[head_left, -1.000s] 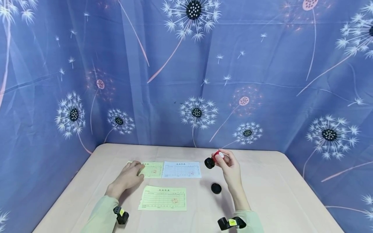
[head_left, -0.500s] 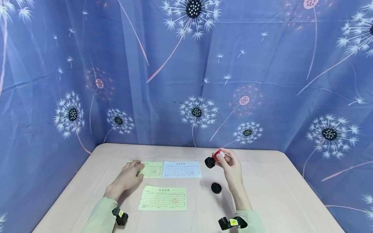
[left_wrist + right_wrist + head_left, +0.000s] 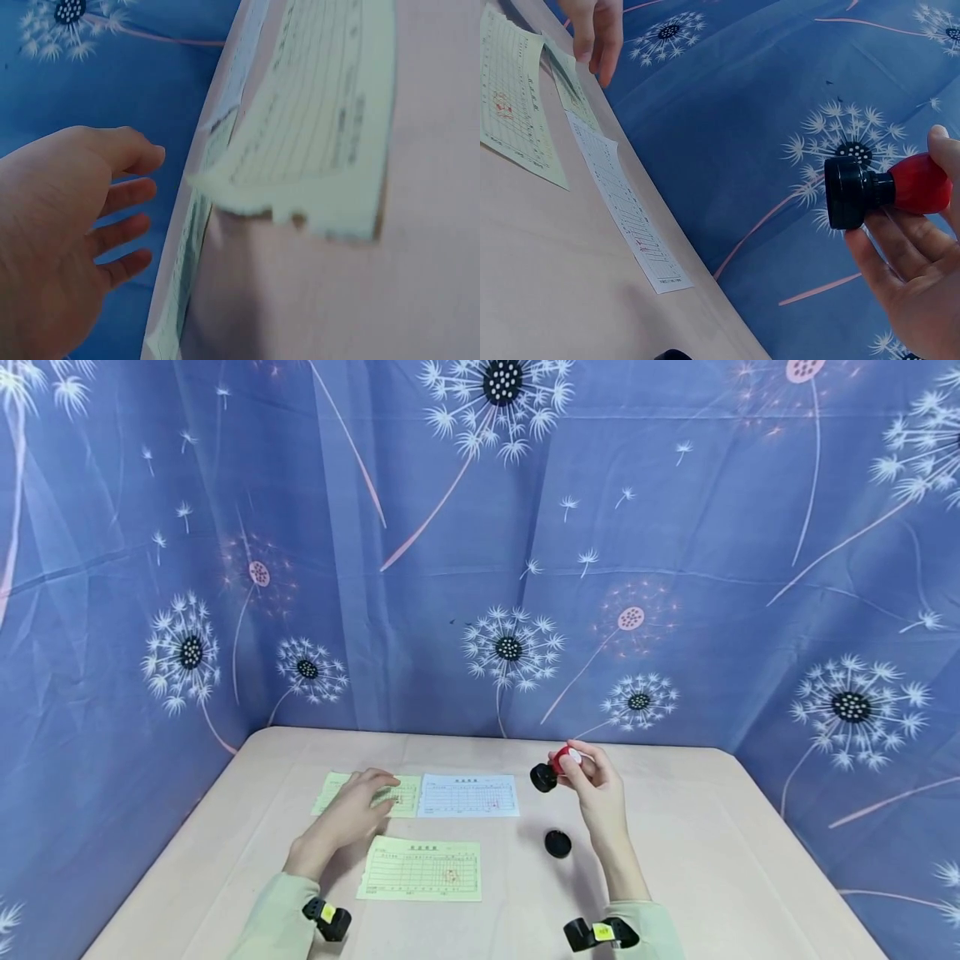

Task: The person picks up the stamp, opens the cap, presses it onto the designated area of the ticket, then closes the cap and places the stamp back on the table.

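My right hand (image 3: 602, 793) grips a stamp by its red knob handle (image 3: 921, 184), held up above the table's right side. Its black round base (image 3: 844, 193) points left, off the paper. A round black cap (image 3: 558, 843) lies on the table below it. My left hand (image 3: 352, 814) hovers over the far-left green form (image 3: 328, 787), partly hiding it. In the left wrist view its fingers (image 3: 126, 196) are loosely bent with nothing between them. Beside that form lies a pale blue form (image 3: 468, 796). Nearer is another green form (image 3: 423, 870). All three forms bear red marks.
The forms and cap lie on a pale pink table (image 3: 697, 860). Blue dandelion-print curtains (image 3: 420, 652) stand behind the table and along its sides. The near green form's left edge (image 3: 277, 214) is ragged and curls up slightly.
My left hand has moved right and lifted a little, uncovering the left end of the far green form. The right hand with the stamp has stayed nearly still.
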`<state>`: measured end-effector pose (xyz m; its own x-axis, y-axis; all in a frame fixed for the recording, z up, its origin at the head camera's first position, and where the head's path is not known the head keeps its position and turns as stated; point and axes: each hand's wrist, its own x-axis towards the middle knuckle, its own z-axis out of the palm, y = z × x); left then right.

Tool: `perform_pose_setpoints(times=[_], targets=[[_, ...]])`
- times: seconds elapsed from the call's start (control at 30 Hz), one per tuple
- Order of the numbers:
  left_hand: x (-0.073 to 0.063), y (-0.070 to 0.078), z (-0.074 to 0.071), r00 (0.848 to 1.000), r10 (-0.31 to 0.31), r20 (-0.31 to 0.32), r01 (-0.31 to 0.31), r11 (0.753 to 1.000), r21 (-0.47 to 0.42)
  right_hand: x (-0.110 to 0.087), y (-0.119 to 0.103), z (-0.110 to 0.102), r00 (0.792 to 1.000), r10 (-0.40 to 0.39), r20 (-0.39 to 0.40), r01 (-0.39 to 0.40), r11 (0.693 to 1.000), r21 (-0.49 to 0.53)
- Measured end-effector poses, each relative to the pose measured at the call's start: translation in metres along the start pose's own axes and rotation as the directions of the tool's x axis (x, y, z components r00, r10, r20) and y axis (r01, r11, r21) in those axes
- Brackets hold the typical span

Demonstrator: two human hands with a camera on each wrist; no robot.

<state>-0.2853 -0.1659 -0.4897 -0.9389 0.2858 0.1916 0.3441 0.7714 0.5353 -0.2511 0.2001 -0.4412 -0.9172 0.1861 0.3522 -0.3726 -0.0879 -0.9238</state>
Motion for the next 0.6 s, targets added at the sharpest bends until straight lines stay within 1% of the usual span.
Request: perform_pose_setpoints(times=[0.07,0.13,0.27,0.33,0.43,0.6], targets=[[0.001,0.006,0.001,1.000,0.009,0.000,-0.009,1.000,-0.010,0.000,0.000,-0.001,1.000,0.000,-0.002,0.000,1.000,0.002],[0.001,0.012,0.002,1.000,0.003,0.007,-0.003,1.000,-0.027,0.000,-0.001,-0.001,1.000,0.002,-0.004,-0.002,1.000,0.002],[0.002,0.020,0.006,1.000,-0.009,0.017,0.009,0.999,-0.047,0.000,-0.001,-0.002,1.000,0.000,-0.004,0.000,1.000,-0.004],[0.002,0.023,0.009,1.000,-0.004,0.021,0.005,0.998,-0.059,0.001,-0.002,-0.002,1.000,-0.003,-0.006,0.003,1.000,-0.011],[0.002,0.028,0.013,0.999,0.020,0.034,-0.017,0.997,-0.069,0.002,-0.001,-0.005,1.000,-0.003,-0.017,0.002,1.000,-0.017],[0.002,0.038,0.017,0.995,0.089,0.035,-0.086,0.994,-0.065,0.004,0.001,-0.012,0.998,-0.010,-0.056,0.009,1.000,-0.014]])
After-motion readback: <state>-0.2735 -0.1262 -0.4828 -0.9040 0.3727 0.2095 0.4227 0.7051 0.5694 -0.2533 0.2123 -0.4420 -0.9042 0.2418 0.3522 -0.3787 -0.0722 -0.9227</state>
